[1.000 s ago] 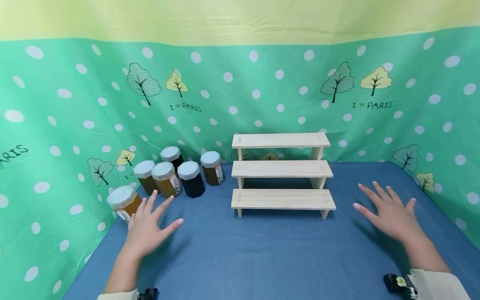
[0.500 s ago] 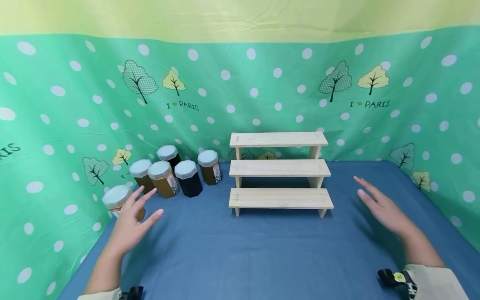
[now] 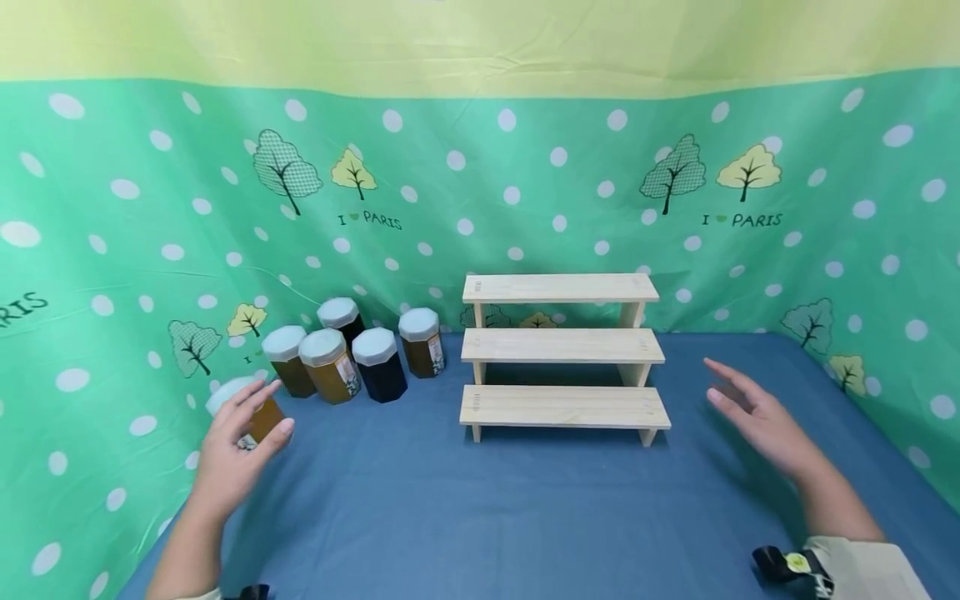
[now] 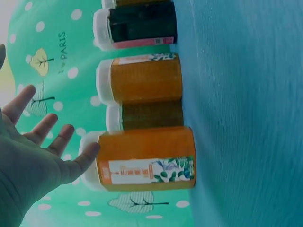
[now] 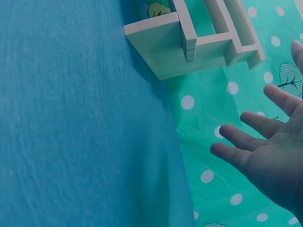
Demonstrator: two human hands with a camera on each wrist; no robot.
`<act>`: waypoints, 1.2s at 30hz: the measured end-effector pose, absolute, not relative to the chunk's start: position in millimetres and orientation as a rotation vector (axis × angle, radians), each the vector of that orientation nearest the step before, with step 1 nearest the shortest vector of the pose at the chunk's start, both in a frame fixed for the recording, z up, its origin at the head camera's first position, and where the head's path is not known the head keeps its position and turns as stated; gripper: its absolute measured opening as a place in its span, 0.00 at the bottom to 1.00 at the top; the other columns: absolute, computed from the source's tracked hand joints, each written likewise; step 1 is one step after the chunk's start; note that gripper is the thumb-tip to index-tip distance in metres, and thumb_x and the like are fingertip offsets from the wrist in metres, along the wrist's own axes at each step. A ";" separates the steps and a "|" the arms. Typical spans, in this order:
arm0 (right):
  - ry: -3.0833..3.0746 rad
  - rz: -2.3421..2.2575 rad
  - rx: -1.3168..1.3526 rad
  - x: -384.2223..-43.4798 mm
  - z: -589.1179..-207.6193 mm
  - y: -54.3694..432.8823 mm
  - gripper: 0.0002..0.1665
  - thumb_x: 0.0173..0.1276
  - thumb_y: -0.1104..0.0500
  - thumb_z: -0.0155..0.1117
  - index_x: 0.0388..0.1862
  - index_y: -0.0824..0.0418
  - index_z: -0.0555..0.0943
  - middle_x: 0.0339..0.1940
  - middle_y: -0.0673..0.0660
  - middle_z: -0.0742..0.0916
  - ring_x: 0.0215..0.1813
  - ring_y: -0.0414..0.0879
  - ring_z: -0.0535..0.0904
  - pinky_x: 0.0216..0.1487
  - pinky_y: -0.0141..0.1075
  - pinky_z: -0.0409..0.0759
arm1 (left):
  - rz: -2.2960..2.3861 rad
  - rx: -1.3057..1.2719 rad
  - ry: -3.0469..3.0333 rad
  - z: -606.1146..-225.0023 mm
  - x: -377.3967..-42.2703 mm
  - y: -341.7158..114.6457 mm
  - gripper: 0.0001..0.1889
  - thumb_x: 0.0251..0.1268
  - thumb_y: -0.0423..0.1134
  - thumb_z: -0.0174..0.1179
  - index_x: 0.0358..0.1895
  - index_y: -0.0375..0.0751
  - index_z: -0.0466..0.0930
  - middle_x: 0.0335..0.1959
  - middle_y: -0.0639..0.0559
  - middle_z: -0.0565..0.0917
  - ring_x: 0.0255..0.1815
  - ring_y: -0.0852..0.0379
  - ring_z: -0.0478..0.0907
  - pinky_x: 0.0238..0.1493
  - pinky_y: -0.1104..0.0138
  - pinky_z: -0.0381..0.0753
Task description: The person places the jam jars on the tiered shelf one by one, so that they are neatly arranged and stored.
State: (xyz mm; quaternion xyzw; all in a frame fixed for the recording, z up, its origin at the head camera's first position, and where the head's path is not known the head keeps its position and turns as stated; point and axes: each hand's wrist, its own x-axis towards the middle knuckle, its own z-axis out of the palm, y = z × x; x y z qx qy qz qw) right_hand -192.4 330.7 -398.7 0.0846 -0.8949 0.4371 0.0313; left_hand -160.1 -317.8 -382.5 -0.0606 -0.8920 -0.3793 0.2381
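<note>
My left hand (image 3: 231, 454) hovers over the blue cloth at the left with its fingers spread and holds nothing. Directly beyond it stands an amber honey jar (image 3: 268, 418) with a white lid, partly hidden by the fingers in the head view. The left wrist view shows that jar's orange and white label (image 4: 142, 171) next to my left hand (image 4: 28, 165); contact cannot be made out. On the right, my right hand (image 3: 768, 429) hangs in the air with extended fingers, apart from the three-tier wooden shelf (image 3: 562, 406). Nothing is in this hand (image 5: 270, 151) in the right wrist view.
Several more white-lidded jars stand grouped behind the nearest one, including an amber jar (image 3: 330, 379) and a dark jar (image 3: 384, 379). Blue cloth (image 3: 510, 517) covers the table. A green dotted curtain (image 3: 525, 192) rises behind and along both sides.
My left hand has drawn left and a little toward me, its fingers less widely spread. My right hand has turned onto its side. The jars and shelf stay put.
</note>
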 end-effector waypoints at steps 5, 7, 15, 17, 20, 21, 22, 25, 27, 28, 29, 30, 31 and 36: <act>-2.737 1.386 0.266 -193.8 -399.5 326.7 0.37 0.80 0.50 0.45 0.79 0.64 0.49 0.75 0.74 0.56 0.68 0.76 0.58 0.55 0.72 0.62 | -1.088 -0.149 -2.332 -384.3 -156.6 -328.1 0.29 0.65 0.32 0.63 0.70 0.42 0.70 0.70 0.56 0.65 0.62 0.74 0.59 0.48 0.79 0.63; -2.743 1.366 0.263 -193.8 -399.6 325.4 0.36 0.81 0.49 0.44 0.79 0.64 0.50 0.75 0.73 0.58 0.68 0.73 0.61 0.56 0.70 0.64 | -1.118 -0.124 -2.309 -385.1 -155.6 -332.2 0.29 0.64 0.31 0.63 0.69 0.41 0.70 0.69 0.58 0.65 0.62 0.73 0.60 0.48 0.80 0.64; -2.671 1.405 0.384 -194.7 -404.8 324.1 0.32 0.81 0.54 0.46 0.76 0.67 0.55 0.72 0.73 0.64 0.57 0.22 0.70 0.51 0.25 0.75 | -1.232 0.006 -2.250 -385.3 -151.1 -346.1 0.27 0.67 0.30 0.61 0.70 0.40 0.70 0.69 0.54 0.66 0.61 0.68 0.63 0.47 0.84 0.68; -2.643 1.450 0.415 -195.5 -406.8 323.1 0.31 0.81 0.56 0.46 0.76 0.69 0.56 0.71 0.74 0.64 0.55 0.19 0.68 0.50 0.21 0.73 | -1.251 0.045 -2.229 -385.2 -149.9 -349.5 0.27 0.67 0.30 0.60 0.70 0.41 0.70 0.67 0.55 0.67 0.59 0.68 0.64 0.46 0.85 0.69; -2.633 1.497 0.425 -196.9 -408.3 321.0 0.31 0.81 0.55 0.46 0.75 0.69 0.57 0.71 0.75 0.64 0.55 0.19 0.69 0.50 0.21 0.73 | -1.277 0.103 -2.201 -385.3 -148.8 -354.4 0.27 0.67 0.31 0.61 0.69 0.42 0.70 0.64 0.58 0.69 0.57 0.68 0.66 0.45 0.85 0.70; -2.634 1.507 0.422 -197.3 -408.5 320.1 0.31 0.81 0.55 0.46 0.75 0.70 0.57 0.70 0.75 0.64 0.55 0.19 0.70 0.51 0.21 0.74 | -1.285 0.117 -2.196 -385.8 -148.6 -356.2 0.27 0.67 0.31 0.61 0.69 0.43 0.70 0.64 0.58 0.69 0.57 0.68 0.66 0.44 0.86 0.70; -2.633 1.519 0.431 -197.7 -408.8 319.6 0.31 0.81 0.55 0.46 0.75 0.70 0.57 0.70 0.76 0.64 0.55 0.19 0.70 0.51 0.21 0.74 | -1.287 0.134 -2.195 -385.7 -148.2 -357.4 0.27 0.67 0.31 0.61 0.69 0.43 0.70 0.64 0.58 0.69 0.57 0.67 0.66 0.44 0.86 0.70; -2.628 1.551 0.431 -199.1 -409.9 317.5 0.31 0.80 0.55 0.46 0.74 0.70 0.57 0.70 0.75 0.64 0.55 0.21 0.72 0.51 0.24 0.75 | -1.301 0.172 -2.189 -386.3 -148.4 -361.7 0.28 0.66 0.32 0.62 0.69 0.44 0.71 0.64 0.57 0.69 0.57 0.66 0.67 0.44 0.86 0.71; -2.646 1.546 0.412 -199.9 -410.9 316.1 0.32 0.80 0.54 0.48 0.75 0.69 0.58 0.70 0.74 0.65 0.55 0.22 0.72 0.51 0.24 0.76 | -1.304 0.202 -2.190 -386.8 -148.3 -364.5 0.28 0.66 0.32 0.62 0.69 0.46 0.71 0.65 0.58 0.69 0.57 0.66 0.67 0.43 0.86 0.71; -2.663 1.537 0.400 -200.5 -411.5 315.7 0.33 0.79 0.53 0.50 0.75 0.69 0.58 0.71 0.73 0.66 0.56 0.24 0.72 0.51 0.25 0.76 | -1.312 0.211 -2.190 -387.7 -148.6 -366.6 0.28 0.66 0.33 0.63 0.69 0.47 0.71 0.65 0.58 0.69 0.57 0.67 0.67 0.43 0.86 0.71; -2.680 1.526 0.381 -200.9 -411.9 315.2 0.34 0.78 0.51 0.51 0.75 0.68 0.59 0.71 0.71 0.66 0.59 0.29 0.73 0.51 0.25 0.76 | -1.319 0.218 -2.190 -388.5 -149.1 -368.9 0.28 0.66 0.33 0.63 0.69 0.48 0.71 0.65 0.59 0.69 0.57 0.67 0.67 0.43 0.86 0.72; -2.700 1.514 0.366 -201.2 -412.2 314.9 0.35 0.77 0.50 0.53 0.75 0.67 0.59 0.71 0.71 0.66 0.61 0.35 0.74 0.51 0.26 0.76 | -1.342 0.222 -2.183 -389.4 -149.7 -371.1 0.29 0.65 0.32 0.63 0.69 0.48 0.71 0.66 0.60 0.69 0.57 0.67 0.67 0.43 0.86 0.72; -2.720 1.503 0.351 -201.5 -412.5 314.6 0.37 0.76 0.49 0.54 0.75 0.67 0.59 0.72 0.70 0.66 0.63 0.41 0.74 0.51 0.28 0.76 | -1.355 0.227 -2.182 -390.4 -150.3 -373.5 0.29 0.65 0.32 0.64 0.69 0.49 0.71 0.66 0.61 0.69 0.57 0.68 0.67 0.43 0.86 0.72; -2.756 1.521 0.348 -203.4 -414.6 313.1 0.38 0.75 0.50 0.57 0.75 0.67 0.59 0.72 0.70 0.66 0.67 0.67 0.68 0.52 0.33 0.77 | -1.431 0.230 -2.177 -395.3 -154.0 -383.3 0.32 0.62 0.30 0.65 0.70 0.50 0.71 0.67 0.63 0.68 0.58 0.69 0.66 0.42 0.86 0.71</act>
